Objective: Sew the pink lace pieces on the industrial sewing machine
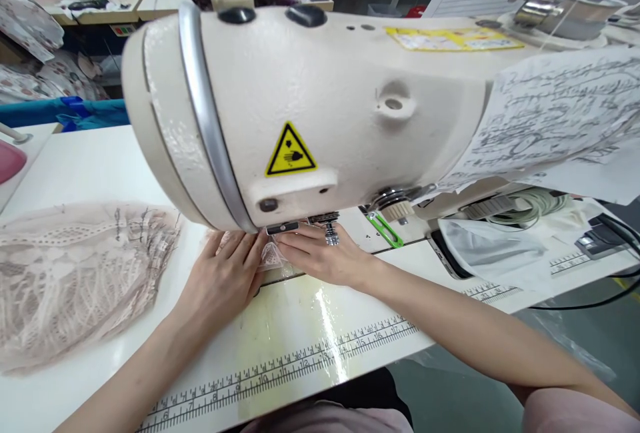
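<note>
A cream sewing machine (350,86) spans the middle of the view, its head hiding the needle area. Under its left end lies a small piece of pale pink lace fabric (271,256). My left hand (227,266) rests flat on the lace from the left, fingers stretched forward. From the right, my right hand (323,256) lies on the lace's other side, fingers extended towards the left hand. Its fingertips are partly covered by the machine. Left of my hands, a larger heap of pale pink lace (80,280) is spread on the white table (295,320).
A printed ruler (280,373) runs along the table's front edge. Right of the machine base lie a green thread snip (384,228), a phone (447,253), white cloth (485,246) and a coiled cable (535,206). Handwritten papers (560,113) hang on the machine's right side.
</note>
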### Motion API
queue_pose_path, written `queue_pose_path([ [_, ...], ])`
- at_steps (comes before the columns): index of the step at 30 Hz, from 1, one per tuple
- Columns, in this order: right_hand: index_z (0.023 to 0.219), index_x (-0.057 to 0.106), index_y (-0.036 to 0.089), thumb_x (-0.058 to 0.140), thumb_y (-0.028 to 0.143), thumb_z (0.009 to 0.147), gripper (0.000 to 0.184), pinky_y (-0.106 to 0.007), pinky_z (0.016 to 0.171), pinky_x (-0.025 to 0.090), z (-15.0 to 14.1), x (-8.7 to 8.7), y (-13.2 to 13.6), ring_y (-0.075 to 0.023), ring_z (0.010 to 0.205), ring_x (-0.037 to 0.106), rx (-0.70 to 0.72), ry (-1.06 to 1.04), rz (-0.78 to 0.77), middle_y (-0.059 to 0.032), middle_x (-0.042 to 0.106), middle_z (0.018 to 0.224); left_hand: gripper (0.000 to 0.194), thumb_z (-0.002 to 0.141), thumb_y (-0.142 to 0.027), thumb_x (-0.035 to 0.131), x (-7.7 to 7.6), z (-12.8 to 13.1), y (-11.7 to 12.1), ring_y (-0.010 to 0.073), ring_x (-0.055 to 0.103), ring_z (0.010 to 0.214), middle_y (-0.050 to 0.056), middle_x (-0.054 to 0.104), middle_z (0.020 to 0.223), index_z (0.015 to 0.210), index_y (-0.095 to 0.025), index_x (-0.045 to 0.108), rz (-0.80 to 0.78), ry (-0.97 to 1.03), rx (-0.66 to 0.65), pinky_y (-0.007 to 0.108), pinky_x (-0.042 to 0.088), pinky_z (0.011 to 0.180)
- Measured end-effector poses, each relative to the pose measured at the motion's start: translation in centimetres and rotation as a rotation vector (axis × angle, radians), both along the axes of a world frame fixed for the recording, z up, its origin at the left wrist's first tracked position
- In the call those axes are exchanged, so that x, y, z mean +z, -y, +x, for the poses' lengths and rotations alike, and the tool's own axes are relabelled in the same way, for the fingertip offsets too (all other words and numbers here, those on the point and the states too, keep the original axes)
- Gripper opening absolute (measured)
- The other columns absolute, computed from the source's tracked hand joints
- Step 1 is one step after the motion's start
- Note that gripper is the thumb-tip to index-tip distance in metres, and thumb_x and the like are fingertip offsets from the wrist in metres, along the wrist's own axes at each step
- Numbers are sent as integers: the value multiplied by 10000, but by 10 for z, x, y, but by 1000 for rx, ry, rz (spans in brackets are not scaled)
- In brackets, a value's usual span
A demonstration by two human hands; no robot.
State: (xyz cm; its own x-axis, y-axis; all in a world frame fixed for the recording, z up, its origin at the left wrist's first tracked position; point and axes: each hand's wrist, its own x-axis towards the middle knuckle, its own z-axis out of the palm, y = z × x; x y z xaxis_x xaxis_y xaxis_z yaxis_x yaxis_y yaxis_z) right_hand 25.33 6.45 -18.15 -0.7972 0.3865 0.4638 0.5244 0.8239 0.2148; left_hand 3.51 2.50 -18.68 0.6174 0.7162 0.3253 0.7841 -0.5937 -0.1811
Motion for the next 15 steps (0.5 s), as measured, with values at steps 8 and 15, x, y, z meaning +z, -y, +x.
queue_pose_path([
  [8,1028,681,216,527,97,902,232,-268,536,362,3,-3,-3,-115,728,572,-36,-22,-19,3,705,1083,357,959,-227,444,4,3,0,293,683,910,148,724,1077,1219,-61,623,44,-1,-7,493,480,883],
  [15,1049,684,226,485,29,892,321,-237,519,398,6,-7,-13,-93,691,579,21,5,-75,-9,703,1142,356,962,-242,452,5,6,1,290,689,924,153,728,1061,1231,-73,612,35,12,5,496,481,910],
])
